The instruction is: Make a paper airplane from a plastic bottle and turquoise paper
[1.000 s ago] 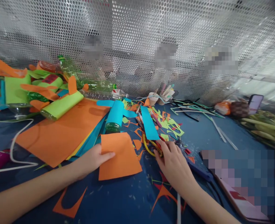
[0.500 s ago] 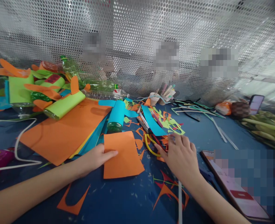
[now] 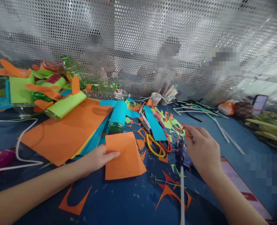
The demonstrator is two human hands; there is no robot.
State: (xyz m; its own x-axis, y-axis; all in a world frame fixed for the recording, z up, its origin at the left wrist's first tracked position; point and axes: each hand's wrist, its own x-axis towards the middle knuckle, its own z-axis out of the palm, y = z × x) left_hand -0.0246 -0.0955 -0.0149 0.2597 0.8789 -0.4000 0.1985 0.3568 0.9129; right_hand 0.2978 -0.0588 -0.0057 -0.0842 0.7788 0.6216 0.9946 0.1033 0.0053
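Note:
My left hand (image 3: 100, 159) pinches an orange paper sheet (image 3: 124, 159) at its left edge, thumb on top, low over the blue table. My right hand (image 3: 202, 150) is closed, its fingertips pinching a thin orange paper scrap (image 3: 185, 130). Just left of and below it lies a dark blue glue gun (image 3: 183, 154), partly covered by the hand, with a long white glue stick (image 3: 182, 193) running toward me. Between the hands are scissors (image 3: 156, 149) with yellow and red loops, partly under a blue paper strip (image 3: 155, 123). A blue-wrapped bottle (image 3: 118, 116) lies behind the orange sheet.
Large orange sheets (image 3: 65, 131) lie at left, below several paper-wrapped bottles (image 3: 65, 106). Orange offcuts (image 3: 77, 201) are scattered in front. A phone (image 3: 243, 187) lies right, partly behind my arm. Cups (image 3: 156, 98) of sticks stand before a perforated metal panel (image 3: 133, 47).
My right hand has moved right from the scissors and now pinches an orange scrap, uncovering the scissor loops and glue gun. The blue strip has shifted slightly. The left hand stays in place.

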